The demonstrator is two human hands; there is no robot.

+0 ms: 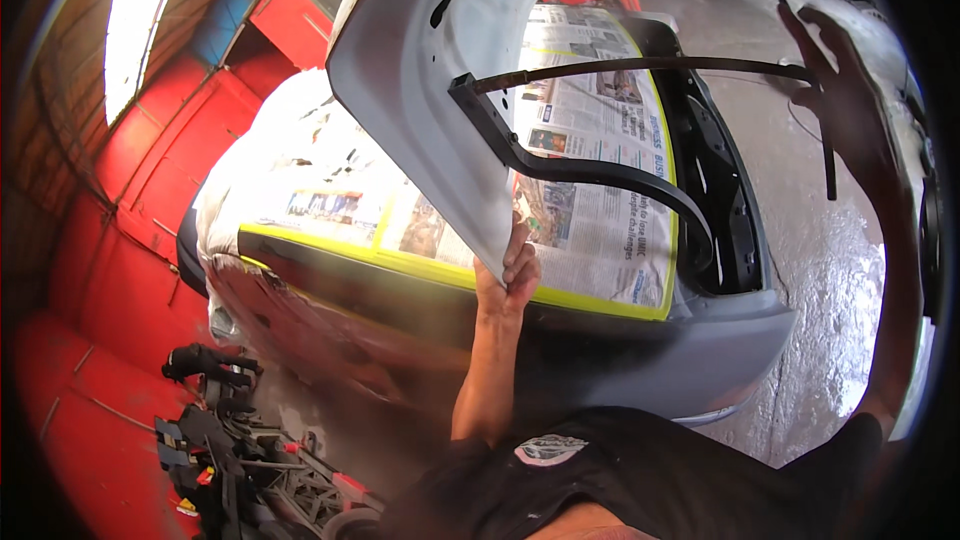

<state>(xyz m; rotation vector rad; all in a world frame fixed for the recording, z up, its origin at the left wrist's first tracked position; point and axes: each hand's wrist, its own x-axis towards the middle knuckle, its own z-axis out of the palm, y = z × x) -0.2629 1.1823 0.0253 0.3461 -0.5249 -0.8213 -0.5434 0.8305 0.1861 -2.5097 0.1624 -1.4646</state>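
Grey panel (415,80) tilted up over car body (640,370), L hand (508,275) pinching its btm corner. R hand (840,85) at T-bar (650,64) end, fingers spread, can't tell if gripping. Blk curved arm (590,172) nr panel; newsprint (600,240) w/ yel edge on car.

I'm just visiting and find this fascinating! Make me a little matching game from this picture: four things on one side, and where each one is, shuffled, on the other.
Things
1. Left hand
2. Yellow tape
3. Right hand
4. Strip light

Places
A. Along the edges of the newspaper
B. High up at the left of the picture
C. Raised at the right, near one end of the dark rod
D. Closed on the lower corner of the grey panel

Right pairs
1-D, 2-A, 3-C, 4-B
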